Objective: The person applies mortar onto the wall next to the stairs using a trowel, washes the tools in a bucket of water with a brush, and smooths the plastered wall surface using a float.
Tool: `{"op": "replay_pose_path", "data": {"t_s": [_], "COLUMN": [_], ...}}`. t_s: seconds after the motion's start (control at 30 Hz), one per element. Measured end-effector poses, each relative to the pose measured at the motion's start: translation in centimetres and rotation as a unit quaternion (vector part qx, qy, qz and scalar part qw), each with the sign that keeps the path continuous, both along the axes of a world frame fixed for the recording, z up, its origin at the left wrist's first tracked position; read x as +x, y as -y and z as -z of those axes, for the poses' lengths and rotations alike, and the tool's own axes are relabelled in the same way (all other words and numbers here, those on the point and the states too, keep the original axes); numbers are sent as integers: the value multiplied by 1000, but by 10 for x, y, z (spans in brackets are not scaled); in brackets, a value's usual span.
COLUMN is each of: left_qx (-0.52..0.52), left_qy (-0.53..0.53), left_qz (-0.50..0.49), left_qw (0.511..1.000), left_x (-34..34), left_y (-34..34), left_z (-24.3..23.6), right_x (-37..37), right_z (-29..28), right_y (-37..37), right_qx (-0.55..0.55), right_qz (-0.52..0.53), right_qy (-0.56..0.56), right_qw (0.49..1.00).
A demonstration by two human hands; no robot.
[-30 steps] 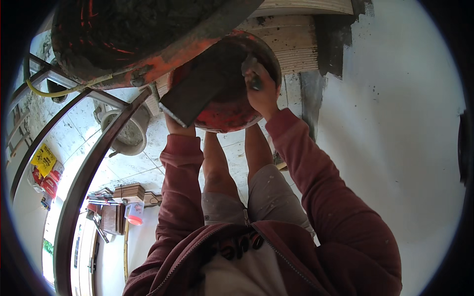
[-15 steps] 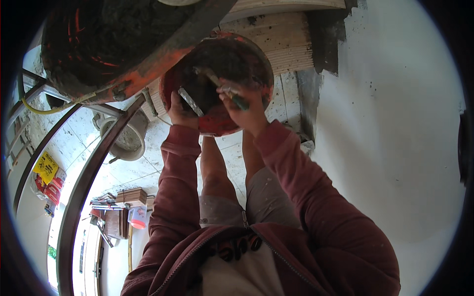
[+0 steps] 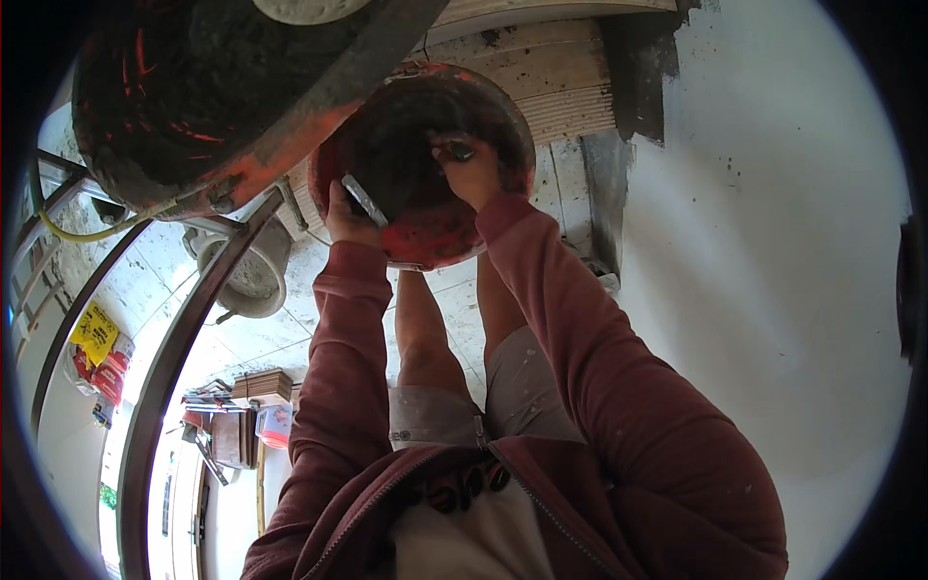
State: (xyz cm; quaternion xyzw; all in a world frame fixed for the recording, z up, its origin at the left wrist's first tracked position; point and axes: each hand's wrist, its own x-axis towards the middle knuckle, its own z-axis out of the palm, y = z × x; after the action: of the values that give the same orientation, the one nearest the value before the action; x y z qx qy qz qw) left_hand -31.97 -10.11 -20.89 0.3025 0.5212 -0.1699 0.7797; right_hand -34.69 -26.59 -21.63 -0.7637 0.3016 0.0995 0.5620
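A red bucket [image 3: 435,242], smeared inside with dark wet material, sits in front of me above my legs. My left hand [image 3: 350,220] is at its left side, closed on a flat tool with a pale metal edge [image 3: 365,200], seen nearly edge-on. Inside the bucket, toward the right, my right hand [image 3: 469,174] grips a small tool with a dark green handle [image 3: 459,151]; its working end is lost in the dark interior.
A large red tub [image 3: 213,126] caked with dark material overhangs at upper left. Below it are railings [image 3: 222,280] and a grey bucket [image 3: 266,271]. Wooden steps [image 3: 551,87] lie ahead, a white wall [image 3: 773,290] right, stacked boards [image 3: 261,385] lower left.
The flat tool in my left hand has tipped from showing its broad dark face to nearly edge-on. My right hand has moved left, farther over the bucket's interior, with the small tool.
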Motion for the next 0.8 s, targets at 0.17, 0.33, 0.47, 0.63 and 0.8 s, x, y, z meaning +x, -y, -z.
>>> {"op": "replay_pose_path", "data": {"t_s": [0.17, 0.33, 0.47, 0.63, 0.8], "left_qx": [35, -12, -58, -5, 30], "left_qy": [50, 65, 56, 11, 13], "left_qz": [23, -22, -37, -17, 47], "left_qw": [998, 998, 996, 1000, 998], "left_x": [-4, -1, -8, -4, -6], "left_y": [-33, -6, -20, -19, -14], "left_z": [29, -7, -2, 7, 12], "right_x": [-12, -21, -5, -10, -10], "right_z": [-83, -95, -17, -21, -127], "right_y": [-37, -30, -7, -16, -28], "right_qx": [73, -27, 5, 71, 80], "right_qz": [-64, -85, 44, 34, -96], "right_qy": [188, 212, 40, 82, 237], "right_qw": [977, 973, 998, 994, 964]}}
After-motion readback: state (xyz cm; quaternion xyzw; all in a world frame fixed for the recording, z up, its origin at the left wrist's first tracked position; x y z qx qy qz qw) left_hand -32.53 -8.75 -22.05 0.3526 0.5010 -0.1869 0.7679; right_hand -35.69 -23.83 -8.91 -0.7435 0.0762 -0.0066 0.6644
